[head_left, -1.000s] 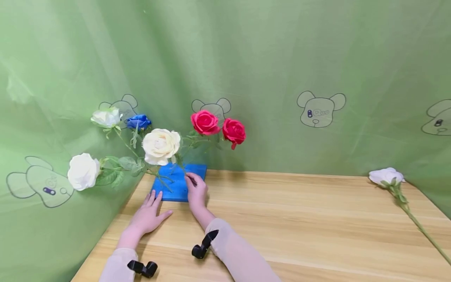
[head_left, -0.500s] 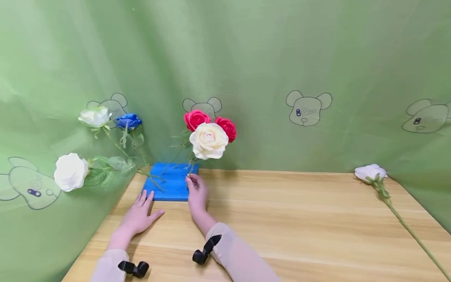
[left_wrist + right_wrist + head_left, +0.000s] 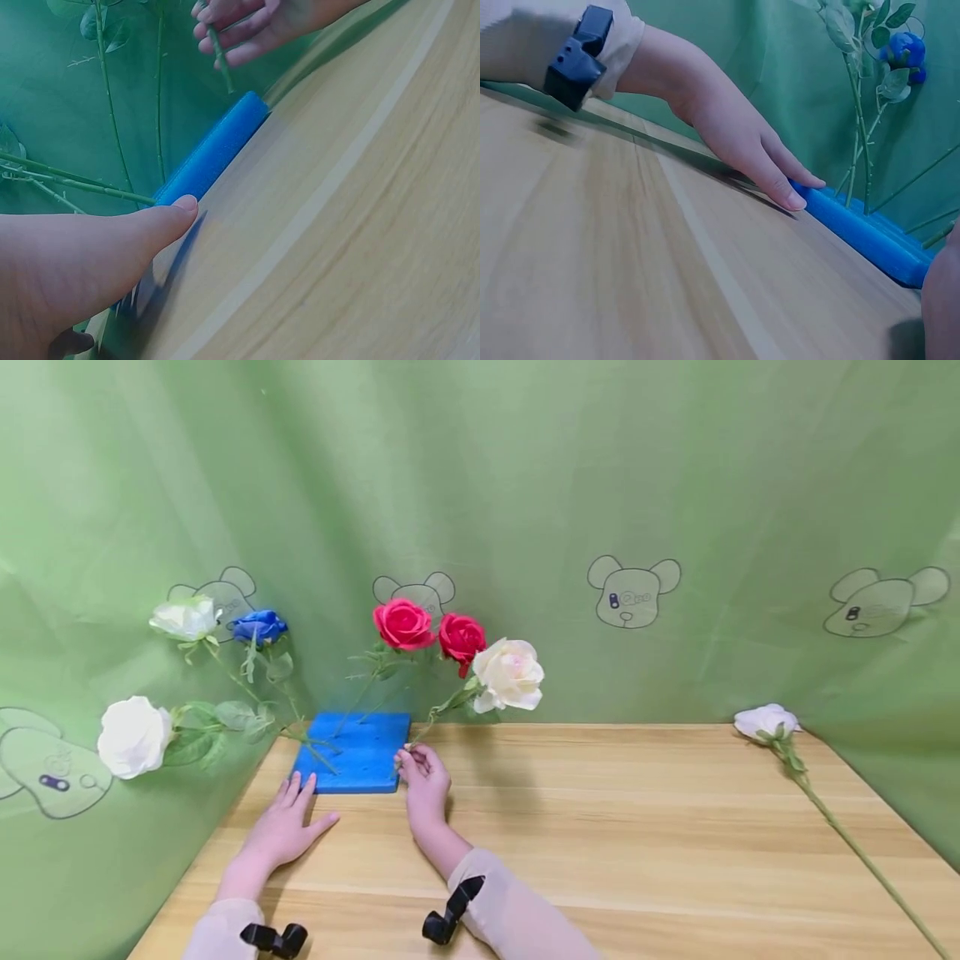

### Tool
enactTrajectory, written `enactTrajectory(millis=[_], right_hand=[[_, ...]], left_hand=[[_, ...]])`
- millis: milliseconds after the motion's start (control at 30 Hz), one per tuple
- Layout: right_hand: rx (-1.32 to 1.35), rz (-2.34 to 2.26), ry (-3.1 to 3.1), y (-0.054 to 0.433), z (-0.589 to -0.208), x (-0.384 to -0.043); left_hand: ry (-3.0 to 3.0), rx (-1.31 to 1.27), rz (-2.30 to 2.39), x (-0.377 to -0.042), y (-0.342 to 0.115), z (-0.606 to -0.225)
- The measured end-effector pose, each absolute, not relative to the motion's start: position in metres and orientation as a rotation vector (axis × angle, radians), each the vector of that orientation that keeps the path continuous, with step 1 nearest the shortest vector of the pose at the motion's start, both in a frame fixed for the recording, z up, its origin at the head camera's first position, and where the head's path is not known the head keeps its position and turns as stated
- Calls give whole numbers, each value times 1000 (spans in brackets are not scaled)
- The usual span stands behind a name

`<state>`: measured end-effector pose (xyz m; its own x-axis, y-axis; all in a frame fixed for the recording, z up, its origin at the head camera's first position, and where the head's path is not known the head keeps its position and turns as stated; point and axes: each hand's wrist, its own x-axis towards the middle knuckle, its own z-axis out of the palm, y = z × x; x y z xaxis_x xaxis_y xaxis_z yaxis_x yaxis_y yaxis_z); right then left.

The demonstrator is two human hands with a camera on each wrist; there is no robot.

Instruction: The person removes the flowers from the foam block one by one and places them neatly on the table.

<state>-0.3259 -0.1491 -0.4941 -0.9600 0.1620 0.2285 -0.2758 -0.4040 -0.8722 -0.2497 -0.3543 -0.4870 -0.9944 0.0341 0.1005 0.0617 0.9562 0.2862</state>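
Cream rose point(image 3: 510, 675) is up in the air at the right of the blue board point(image 3: 382, 743), its bloom out past the board's right edge and its stem point(image 3: 217, 49) sloping down to the right hand point(image 3: 427, 787). That hand pinches the stem low down between thumb and fingers, by the board's near right corner. In the left wrist view the stem's lower end shows just above the board, with a gap between.

Room is tight at the back: the rear edge of the table point(image 3: 600, 843) and the green cloth point(image 3: 525, 485) come just past the board, and the table's left edge runs near its left side. Rightward, a broad stretch of wood lies between the right hand and a pale rose point(image 3: 767, 722) lying at the far right. The bloom overlaps one of two red roses point(image 3: 403, 625) in the head view; whether they touch cannot be told.

The bloom is full and ruffled, cream with a pinkish middle, tilted rightward over green leaves.

Left hand point(image 3: 279, 831) lies low with fingers spread and straight, fingertips at the board's near left corner, thumb out to the side.

From the board, the red roses stand toward the back, while a blue rose point(image 3: 258, 627) and two white roses point(image 3: 135, 737) lean left past its edge.
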Motion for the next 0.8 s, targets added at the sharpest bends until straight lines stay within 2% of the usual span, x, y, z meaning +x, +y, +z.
enactTrajectory(millis=[267,800], right_hand=[[62,2526,-1539,-124,-493,-318],[41,2595,-1489,-69,-492,-299]], left_hand=[[-3015,-72,-445,-248,-353,-486],[-3016,-79,-437,-249,-355,-489]])
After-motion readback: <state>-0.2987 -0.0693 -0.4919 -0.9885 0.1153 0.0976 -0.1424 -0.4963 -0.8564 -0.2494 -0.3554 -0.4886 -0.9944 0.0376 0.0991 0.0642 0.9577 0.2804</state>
